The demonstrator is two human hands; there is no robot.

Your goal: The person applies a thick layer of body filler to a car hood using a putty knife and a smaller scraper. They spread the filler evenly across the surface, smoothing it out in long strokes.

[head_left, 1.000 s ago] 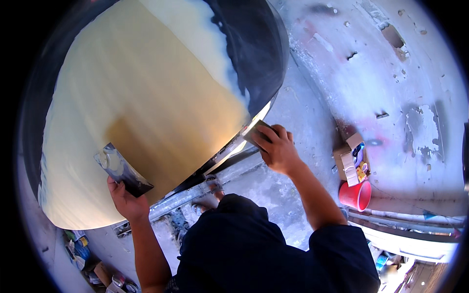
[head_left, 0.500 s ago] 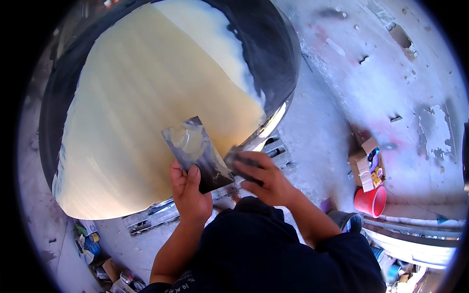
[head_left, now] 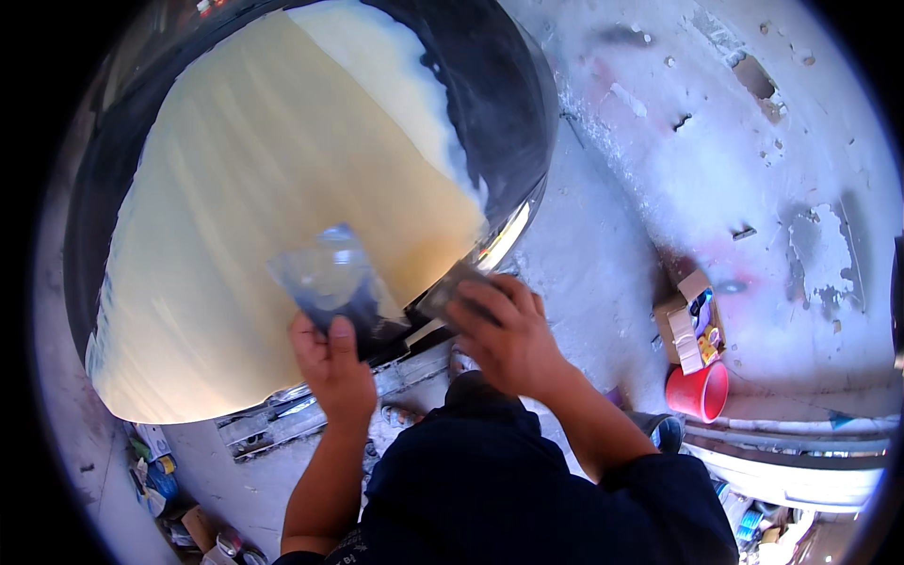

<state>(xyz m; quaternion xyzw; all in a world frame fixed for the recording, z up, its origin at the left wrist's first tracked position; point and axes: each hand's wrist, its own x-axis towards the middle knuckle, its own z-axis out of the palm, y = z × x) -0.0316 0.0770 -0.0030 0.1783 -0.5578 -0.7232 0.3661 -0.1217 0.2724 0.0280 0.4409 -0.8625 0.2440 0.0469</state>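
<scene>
A car hood (head_left: 494, 104), black at its rim, curves in front of me. Most of it is covered by a smooth layer of cream-yellow putty (head_left: 254, 179), with a whitish patch at the far right. In my left hand (head_left: 337, 372) is a flat dark putty board (head_left: 330, 282), tilted over the hood's near edge, with grey smears and a paler dab on top; it is blurred by motion. My right hand (head_left: 513, 344) grips a flat grey-brown putty scraper (head_left: 450, 290) just right of the board. A small gap seems to separate the two tools.
On the stained grey floor at right stand an open cardboard box (head_left: 683, 325), a red bucket (head_left: 697, 392) and a dark bucket (head_left: 663, 431). Assorted containers and a blue item (head_left: 162, 480) lie at lower left. The car's grille (head_left: 254, 431) shows below the hood.
My left hand and the board have shifted left and tipped flatter. The scraper has turned more into view beside the board. The whole view has drifted slightly.
</scene>
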